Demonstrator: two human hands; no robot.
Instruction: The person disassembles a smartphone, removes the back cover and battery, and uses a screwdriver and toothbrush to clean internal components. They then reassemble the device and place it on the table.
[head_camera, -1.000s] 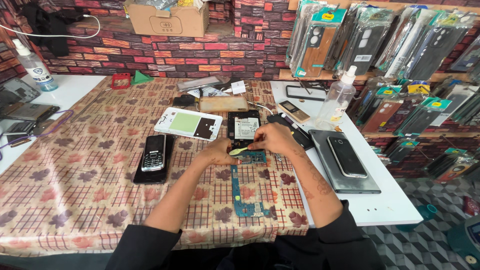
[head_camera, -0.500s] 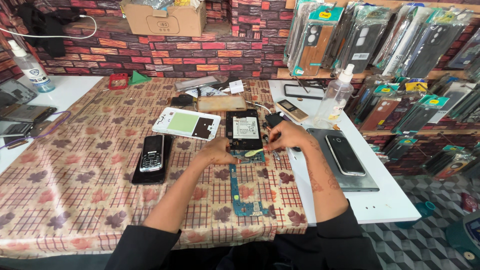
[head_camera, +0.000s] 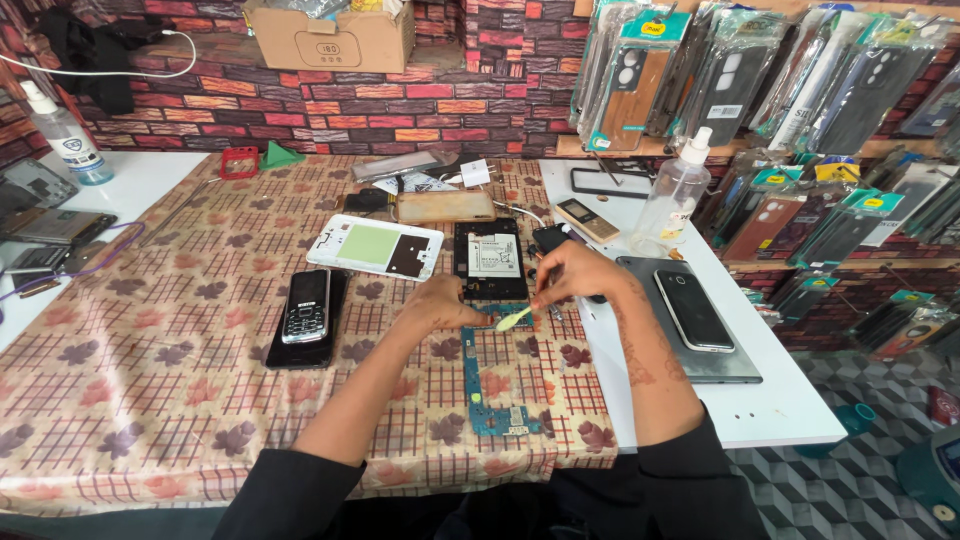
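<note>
A long blue-green circuit board (head_camera: 478, 385) lies on the patterned tablecloth (head_camera: 150, 380) in front of me. My left hand (head_camera: 447, 302) presses down on the board's upper end. My right hand (head_camera: 578, 277) pinches a small pale yellow-green pry tool (head_camera: 512, 319), whose tip points at the board's top edge beside my left fingers. Just beyond both hands lies an opened black phone (head_camera: 490, 259) with its white battery showing.
A white back cover (head_camera: 375, 247) and a black keypad phone (head_camera: 306, 307) lie to the left. A clear spray bottle (head_camera: 675, 196), a small bar phone (head_camera: 587, 219) and a black smartphone (head_camera: 693, 309) on a grey slab sit to the right. Packaged phone cases (head_camera: 760, 80) hang behind.
My right hand has shifted slightly to the right with the pry tool. My left hand stays on the board's top end. The view has moved a little.
</note>
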